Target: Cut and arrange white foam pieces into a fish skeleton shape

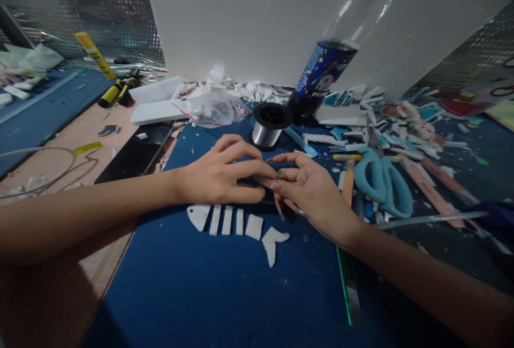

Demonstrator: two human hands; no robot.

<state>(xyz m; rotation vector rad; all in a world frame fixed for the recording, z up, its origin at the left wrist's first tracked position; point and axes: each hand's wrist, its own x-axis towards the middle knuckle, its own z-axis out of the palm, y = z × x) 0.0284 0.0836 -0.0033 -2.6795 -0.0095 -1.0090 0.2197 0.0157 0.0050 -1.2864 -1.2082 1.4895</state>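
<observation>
My left hand [228,174] reaches in with bent fingers, its fingertips meeting those of my right hand [307,184]. The right hand is closed, thumb against fingers, on something small and thin; the fingers hide most of it. Just beyond both hands stands a black spool [268,135] wound with shiny clear thread. Below them, a row of white foam pieces lies on the blue mat [209,289]: a rounded head piece with a small hole [199,217], several narrow strips [227,220], a wider block [254,227] and a forked tail piece [273,243].
A tilted Pepsi bottle [321,77] stands behind the spool. Blue-handled scissors [383,182] and an orange-handled tool [348,182] lie at right, near heaped foam scraps [421,123]. At left are a clear plastic bag [214,106], a dark phone-like slab [136,152] and a yellow glue stick [95,54].
</observation>
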